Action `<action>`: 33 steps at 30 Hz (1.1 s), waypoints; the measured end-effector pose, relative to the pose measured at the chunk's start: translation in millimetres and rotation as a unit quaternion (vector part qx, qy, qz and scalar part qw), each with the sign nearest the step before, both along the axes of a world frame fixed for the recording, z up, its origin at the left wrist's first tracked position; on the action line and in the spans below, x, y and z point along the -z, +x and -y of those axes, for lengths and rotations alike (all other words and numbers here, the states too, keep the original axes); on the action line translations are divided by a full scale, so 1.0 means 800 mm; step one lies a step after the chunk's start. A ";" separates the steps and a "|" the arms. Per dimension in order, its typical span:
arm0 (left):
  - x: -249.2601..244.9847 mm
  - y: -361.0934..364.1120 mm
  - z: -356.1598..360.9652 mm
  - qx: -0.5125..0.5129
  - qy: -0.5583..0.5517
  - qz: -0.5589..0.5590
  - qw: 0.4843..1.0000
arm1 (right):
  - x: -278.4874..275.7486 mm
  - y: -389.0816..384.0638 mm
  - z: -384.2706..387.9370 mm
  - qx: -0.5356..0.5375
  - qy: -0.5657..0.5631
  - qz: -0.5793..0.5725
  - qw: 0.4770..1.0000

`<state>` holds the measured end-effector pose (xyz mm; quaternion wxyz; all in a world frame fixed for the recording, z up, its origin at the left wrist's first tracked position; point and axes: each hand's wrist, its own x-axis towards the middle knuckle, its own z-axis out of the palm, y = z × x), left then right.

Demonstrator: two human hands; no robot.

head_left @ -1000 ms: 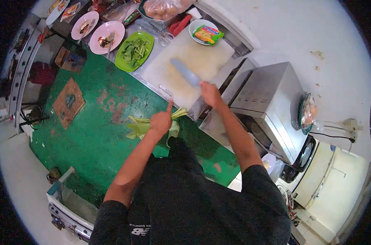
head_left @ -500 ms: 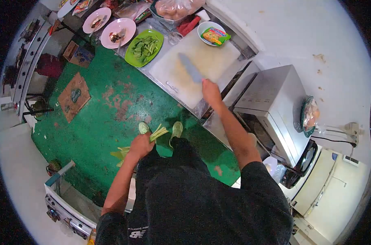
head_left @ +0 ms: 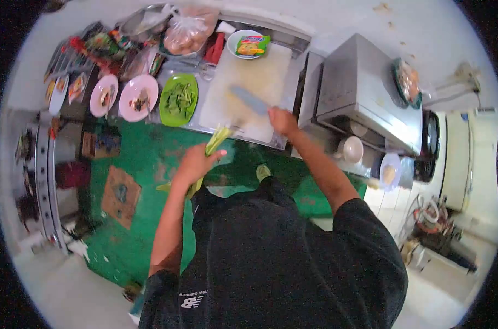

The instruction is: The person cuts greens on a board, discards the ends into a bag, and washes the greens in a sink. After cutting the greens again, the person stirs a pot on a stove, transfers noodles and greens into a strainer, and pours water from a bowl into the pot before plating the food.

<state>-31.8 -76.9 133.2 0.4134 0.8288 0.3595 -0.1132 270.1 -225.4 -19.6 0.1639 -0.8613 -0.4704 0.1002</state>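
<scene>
Firmly, the right hand (head_left: 282,120) is gripping a knife (head_left: 248,100), fingers wrapped around its handle, the blade lying over the white cutting board (head_left: 260,71). Meanwhile the left hand (head_left: 194,163) is clutching a bunch of green stalks (head_left: 218,137), fingers closed around them, their pale ends reaching the board's near edge, near a green plate (head_left: 175,122) of cut greens.

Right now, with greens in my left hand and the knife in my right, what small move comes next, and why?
Probably slide the greens forward onto the board. The left hand holds them with only their tips at its near edge, while the right hand holds the knife over bare board, so nothing lies under the blade.
</scene>
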 end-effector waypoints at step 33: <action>0.204 0.296 -0.132 0.692 0.244 0.176 0.656 | -0.048 -0.307 -0.129 0.614 0.147 -0.088 0.770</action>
